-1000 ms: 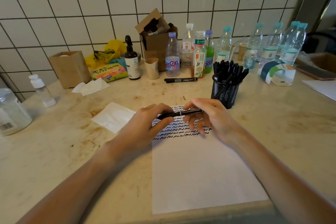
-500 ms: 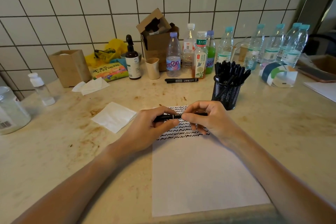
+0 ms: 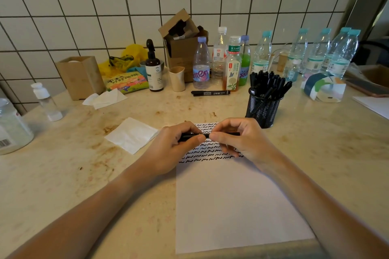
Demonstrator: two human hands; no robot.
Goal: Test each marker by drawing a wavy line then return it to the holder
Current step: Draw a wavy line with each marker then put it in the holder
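Both hands meet over the top of the white paper [image 3: 235, 202] at the centre of the frame, and between them lies a black marker [image 3: 207, 135], held level and crosswise. The left hand [image 3: 174, 149] has its fingers curled round the marker's left end, thumb pressed along the barrel. The right hand [image 3: 242, 143] pinches the right part between thumb and forefinger, with the other fingers bent loosely beneath. The two thumbs nearly touch at the marker's middle. Whether the cap is on or coming off I cannot tell from here, as the fingers cover the join.

Under the hands, the upper part of the sheet carries rows of black wavy lines [image 3: 208, 153]; the lower part is blank. Just beyond the right hand, a little right of centre, stands the black mesh holder [image 3: 263, 109], packed with black markers. Another marker [image 3: 210, 92] lies flat on the counter [image 3: 63, 174] further back, in front of a row of bottles [image 3: 231, 63] by the tiled wall. A folded white tissue [image 3: 131, 134] rests left of the paper, near the left hand but apart from it
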